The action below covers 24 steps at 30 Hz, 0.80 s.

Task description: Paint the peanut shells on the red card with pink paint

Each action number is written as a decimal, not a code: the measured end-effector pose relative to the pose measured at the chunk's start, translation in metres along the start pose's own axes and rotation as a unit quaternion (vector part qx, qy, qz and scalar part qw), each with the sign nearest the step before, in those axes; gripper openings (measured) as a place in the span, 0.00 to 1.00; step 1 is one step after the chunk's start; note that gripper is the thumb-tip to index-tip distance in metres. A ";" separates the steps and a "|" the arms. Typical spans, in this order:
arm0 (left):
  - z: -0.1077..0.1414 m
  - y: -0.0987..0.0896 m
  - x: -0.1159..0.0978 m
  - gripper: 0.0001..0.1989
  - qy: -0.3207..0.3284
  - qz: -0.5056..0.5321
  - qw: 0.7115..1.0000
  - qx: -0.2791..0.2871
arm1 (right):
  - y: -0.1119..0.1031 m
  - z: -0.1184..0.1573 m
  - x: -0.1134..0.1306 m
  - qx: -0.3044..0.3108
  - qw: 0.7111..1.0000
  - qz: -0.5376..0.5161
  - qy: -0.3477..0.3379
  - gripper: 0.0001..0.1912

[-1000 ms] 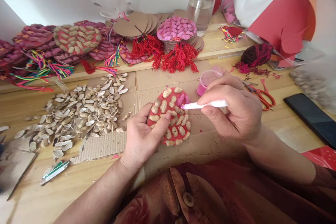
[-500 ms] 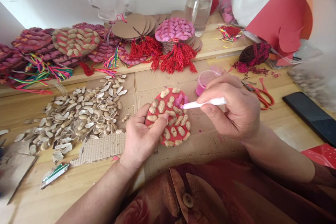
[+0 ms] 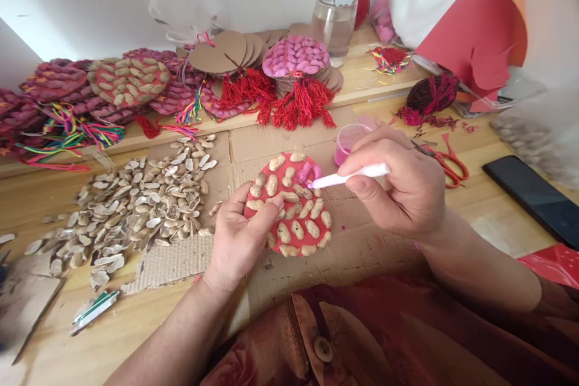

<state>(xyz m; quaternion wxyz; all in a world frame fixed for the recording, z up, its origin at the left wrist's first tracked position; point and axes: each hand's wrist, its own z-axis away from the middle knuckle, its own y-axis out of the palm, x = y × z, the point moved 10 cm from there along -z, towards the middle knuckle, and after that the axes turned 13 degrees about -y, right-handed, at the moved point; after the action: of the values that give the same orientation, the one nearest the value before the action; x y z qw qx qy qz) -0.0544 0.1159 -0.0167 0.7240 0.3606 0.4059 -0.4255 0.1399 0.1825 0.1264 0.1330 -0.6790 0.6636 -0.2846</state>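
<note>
My left hand (image 3: pixel 242 229) grips the left edge of a round red disc (image 3: pixel 289 241) with peanut shells stuck on it, thumb on top and fingers underneath. Several shells at its upper right are painted pink; the others are plain tan. Between the thumb and fingers of my right hand (image 3: pixel 395 184) is a white paintbrush (image 3: pixel 348 176), a slim stick whose pinkish tip touches the disc beside the pink shells. Just behind that hand stands a small clear cup of pink paint (image 3: pixel 346 145), partly hidden by my fingers.
Loose peanut shells (image 3: pixel 149 205) lie heaped at the left. Decorated discs with red tassels (image 3: pixel 301 99) line the back ledge, near a water bottle (image 3: pixel 337 12). Orange scissors (image 3: pixel 447 166), a yarn ball (image 3: pixel 432 93) and a black phone (image 3: pixel 534 199) are on the right.
The disc has turned and tilted slightly in my left hand. The brush tip stays by the pink shells, having shifted slightly. The whole view has moved a little.
</note>
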 end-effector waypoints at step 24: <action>0.002 0.002 0.001 0.13 0.000 0.023 1.000 0.006 | -0.004 0.003 -0.004 -0.037 0.999 -0.008 0.014 0.01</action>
<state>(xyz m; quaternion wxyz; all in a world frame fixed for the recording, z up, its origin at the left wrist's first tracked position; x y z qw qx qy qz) -0.0519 0.1151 -0.0163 0.7315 0.3743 0.3947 -0.4111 0.1447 0.1860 0.1256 0.0961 -0.6845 0.6701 -0.2704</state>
